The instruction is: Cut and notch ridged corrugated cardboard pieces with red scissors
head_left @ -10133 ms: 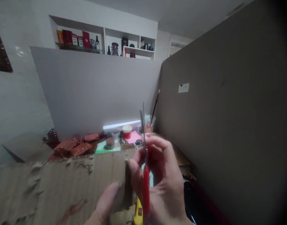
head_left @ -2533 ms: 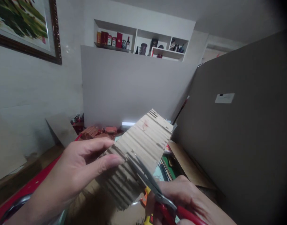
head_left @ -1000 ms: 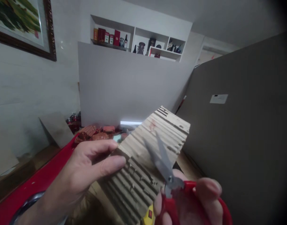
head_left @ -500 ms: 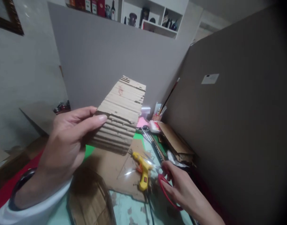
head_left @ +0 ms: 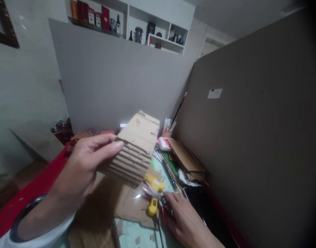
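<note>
My left hand (head_left: 82, 165) pinches a piece of corrugated cardboard (head_left: 137, 151) by its left edge, thumb on the near face. The piece is held up and tilted, its lower part showing bare ridges and its upper part smoother with a small reddish mark. Low on the right, my right hand (head_left: 183, 213) is closed around red-handled scissors (head_left: 164, 215), whose blades point left, apart from the cardboard piece. Behind the blades lies a yellow hot glue gun (head_left: 153, 206), partly covered by them, on a flat cardboard sheet (head_left: 129, 203).
Folded cardboard (head_left: 186, 155) is stacked at the right, near a pen cup (head_left: 167, 133) and a white-and-red packet (head_left: 164, 143). Grey panels (head_left: 116, 79) stand behind and to the right. The glue gun's black cord (head_left: 160, 230) runs toward me over the pale green tabletop (head_left: 137, 234).
The view has tilted up. The scissors have moved left in my right hand, across the glue gun. My left hand still grips the cardboard piece, now lower in view.
</note>
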### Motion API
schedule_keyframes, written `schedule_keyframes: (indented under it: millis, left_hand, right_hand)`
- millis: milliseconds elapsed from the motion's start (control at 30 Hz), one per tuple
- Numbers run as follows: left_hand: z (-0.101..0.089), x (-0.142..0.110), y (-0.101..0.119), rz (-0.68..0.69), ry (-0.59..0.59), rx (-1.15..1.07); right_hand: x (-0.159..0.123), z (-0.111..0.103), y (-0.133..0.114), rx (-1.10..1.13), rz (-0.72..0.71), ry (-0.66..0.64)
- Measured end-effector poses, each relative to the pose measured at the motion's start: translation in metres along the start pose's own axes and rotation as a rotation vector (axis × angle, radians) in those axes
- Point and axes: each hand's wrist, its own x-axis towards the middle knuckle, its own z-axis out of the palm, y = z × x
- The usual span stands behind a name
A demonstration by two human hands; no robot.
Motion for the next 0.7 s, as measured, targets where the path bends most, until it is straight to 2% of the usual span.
schedule_keyframes:
  millis: [133, 233, 333, 400, 433, 500, 567, 700]
  left_hand:
    - [0.003, 0.003, 0.000, 0.035, -0.004, 0.046]
    - [0.008, 0.003, 0.002, 0.067, -0.033, 0.127]
    - [0.014, -0.001, 0.000, 0.089, -0.078, 0.203]
    - [0.018, -0.005, -0.004, 0.087, -0.109, 0.235]
    - [0.019, -0.008, -0.008, 0.079, -0.124, 0.244]
    - [0.019, -0.012, -0.014, 0.050, -0.163, 0.240]
    - [0.016, -0.015, -0.021, 0.050, -0.233, 0.238]
    - [0.011, -0.017, -0.029, 0.137, -0.309, 0.356]
  right_hand:
    - [0.007, -0.002, 0.010, -0.067, -0.071, 0.105]
    - [0.013, -0.023, 0.008, -0.065, -0.106, 0.221]
    - [0.014, -0.058, -0.016, 0.013, -0.191, 0.444]
    - [0.015, -0.080, -0.041, 0.119, -0.371, 0.738]
    - [0.017, -0.088, -0.053, 0.135, -0.449, 0.817]
    - [0.023, -0.096, -0.075, 0.160, -0.579, 0.857]
    - [0.033, -0.097, -0.088, 0.166, -0.649, 0.838]
    - [0.051, -0.088, -0.091, 0.198, -0.676, 0.784]
